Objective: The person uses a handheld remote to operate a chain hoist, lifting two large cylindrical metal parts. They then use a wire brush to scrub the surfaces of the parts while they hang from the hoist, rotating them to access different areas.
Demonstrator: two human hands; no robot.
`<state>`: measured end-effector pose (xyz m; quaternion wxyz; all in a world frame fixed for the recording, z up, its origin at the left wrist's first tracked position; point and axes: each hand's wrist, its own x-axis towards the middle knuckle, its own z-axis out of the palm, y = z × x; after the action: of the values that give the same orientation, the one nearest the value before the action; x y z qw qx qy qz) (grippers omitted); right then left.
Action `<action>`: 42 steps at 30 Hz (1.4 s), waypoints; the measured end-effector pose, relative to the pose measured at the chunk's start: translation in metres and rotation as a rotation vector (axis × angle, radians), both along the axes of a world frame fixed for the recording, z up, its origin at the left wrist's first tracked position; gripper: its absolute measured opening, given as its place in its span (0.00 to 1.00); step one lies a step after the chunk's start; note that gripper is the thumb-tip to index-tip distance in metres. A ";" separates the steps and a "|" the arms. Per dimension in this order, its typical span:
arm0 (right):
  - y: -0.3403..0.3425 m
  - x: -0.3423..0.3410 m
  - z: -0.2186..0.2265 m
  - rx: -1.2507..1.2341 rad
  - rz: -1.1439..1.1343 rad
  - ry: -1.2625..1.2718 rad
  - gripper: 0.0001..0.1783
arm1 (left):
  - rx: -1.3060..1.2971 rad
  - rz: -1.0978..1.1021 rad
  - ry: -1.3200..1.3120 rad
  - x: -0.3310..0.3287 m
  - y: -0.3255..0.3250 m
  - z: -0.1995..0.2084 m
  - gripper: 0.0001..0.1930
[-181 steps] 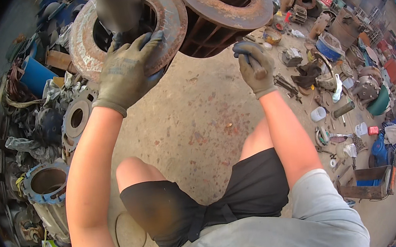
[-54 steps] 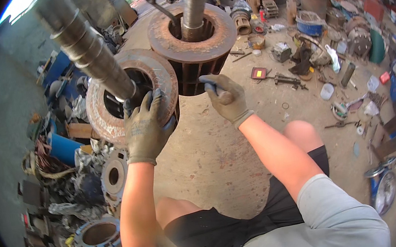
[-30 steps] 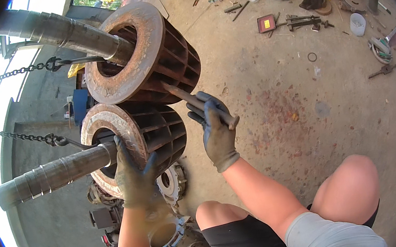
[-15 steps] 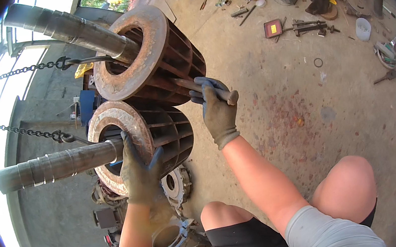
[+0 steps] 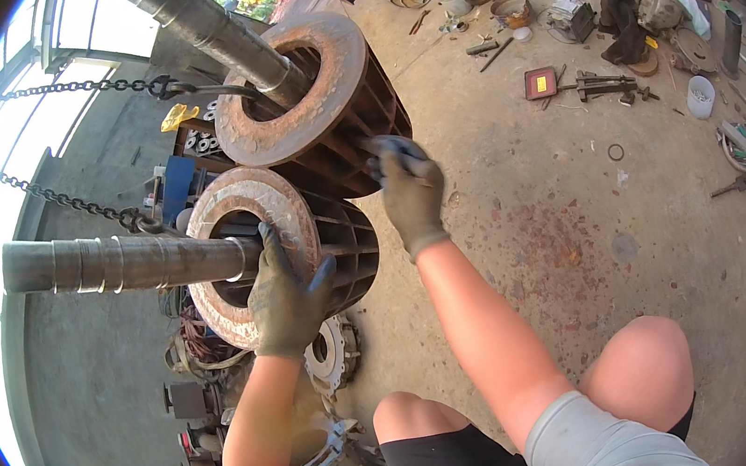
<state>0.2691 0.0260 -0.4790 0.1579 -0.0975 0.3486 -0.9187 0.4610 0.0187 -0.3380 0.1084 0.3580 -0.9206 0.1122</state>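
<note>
1. Since half a second ago, the right hand [image 5: 410,192] has shifted slightly up between the rotors.
2. It is closed around a small tool, hidden by the glove.
3. The left hand [image 5: 287,296] lies open, flat on the near rusty rotor [image 5: 248,249], beside its shaft [image 5: 113,262].
4. The far rotor [image 5: 308,100] sits just behind.

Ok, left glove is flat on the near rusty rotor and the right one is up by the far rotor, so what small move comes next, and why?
Probably ease the right hand down into the gap between the two rotors. Its gloved fingers sit at the slotted side of the far rotor, right where it meets the near rotor, and seem to hold something I cannot make out. The left hand already braces the near rotor's rusty end ring beside the shaft.
</note>
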 end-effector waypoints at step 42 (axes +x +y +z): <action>0.013 -0.014 0.003 -0.089 -0.077 -0.164 0.14 | 0.066 -0.112 -0.201 0.020 0.052 0.068 0.58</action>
<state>0.2551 0.0386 -0.4758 0.1462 -0.0155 0.2967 -0.9436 0.4810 0.0705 -0.2698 0.0098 0.2963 -0.9485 0.1111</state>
